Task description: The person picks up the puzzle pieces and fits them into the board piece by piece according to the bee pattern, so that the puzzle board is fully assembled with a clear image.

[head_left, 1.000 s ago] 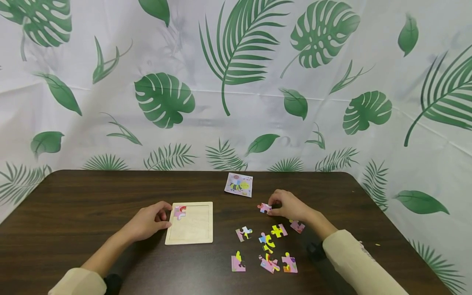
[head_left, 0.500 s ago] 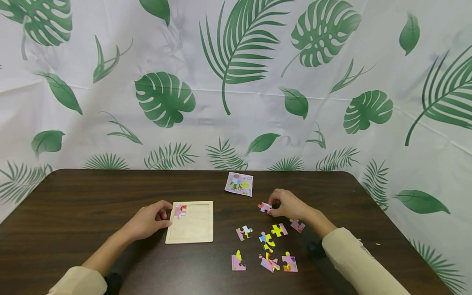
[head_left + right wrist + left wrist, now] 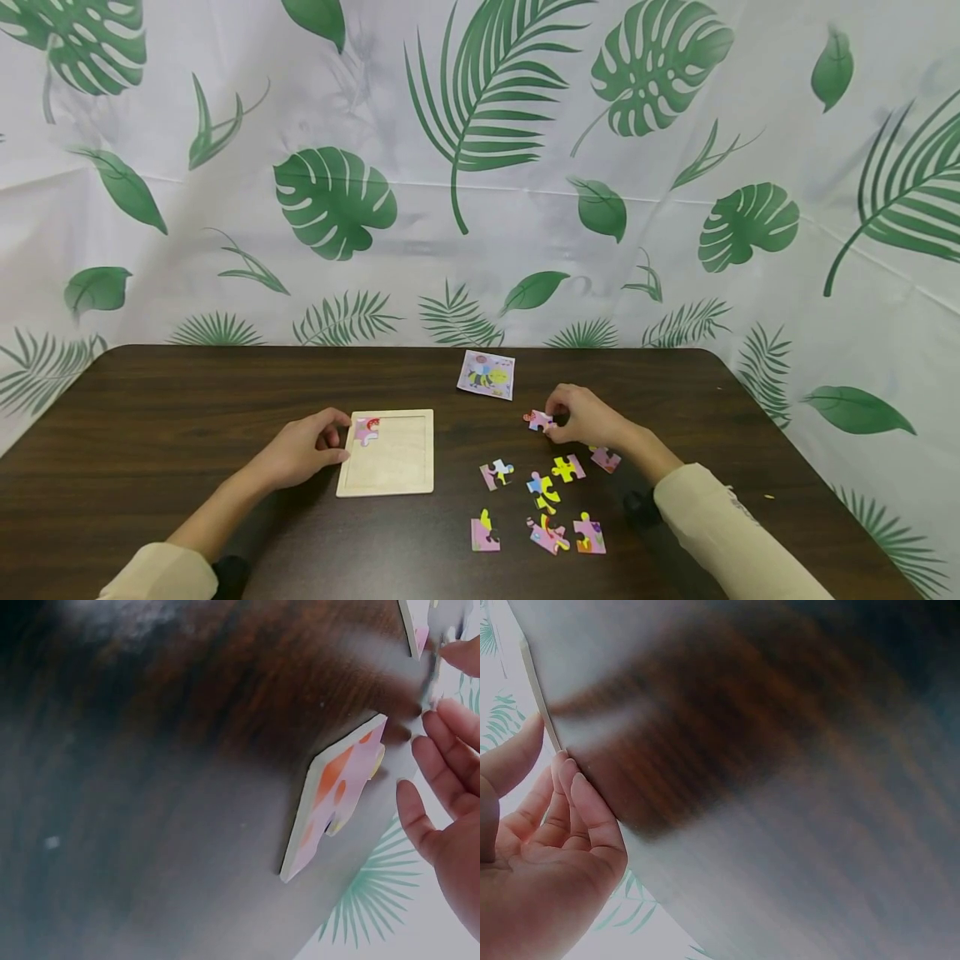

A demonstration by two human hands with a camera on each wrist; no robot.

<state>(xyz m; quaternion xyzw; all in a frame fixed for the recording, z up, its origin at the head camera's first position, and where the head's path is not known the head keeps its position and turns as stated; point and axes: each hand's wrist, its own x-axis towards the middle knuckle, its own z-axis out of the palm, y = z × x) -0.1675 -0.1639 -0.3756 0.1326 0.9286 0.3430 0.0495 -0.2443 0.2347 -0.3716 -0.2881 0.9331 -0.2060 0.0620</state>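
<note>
My left hand (image 3: 303, 446) touches the left edge of a square wooden puzzle tray (image 3: 425, 454), index finger near the far corner and thumb lower down. One pink-and-red puzzle piece (image 3: 365, 430) sits in the tray's far left corner. In the left wrist view, thumb and fingertips of the left hand (image 3: 562, 840) are right at the pale tray edge (image 3: 538, 694). On the right, my right hand (image 3: 588, 417) holds a pink puzzle piece with a red part (image 3: 537, 421) between thumb and fingers, close over the table. The right wrist view shows this hand (image 3: 450, 765) largely edge-on.
Several loose puzzle pieces lie right of the tray, among them a yellow one (image 3: 567, 468), a pink corner one (image 3: 485, 533) and one beside my right wrist (image 3: 604, 460). A bee picture card (image 3: 486, 375) lies near the back edge. Leaf-print cloth (image 3: 517, 250) hangs behind the dark table (image 3: 225, 392).
</note>
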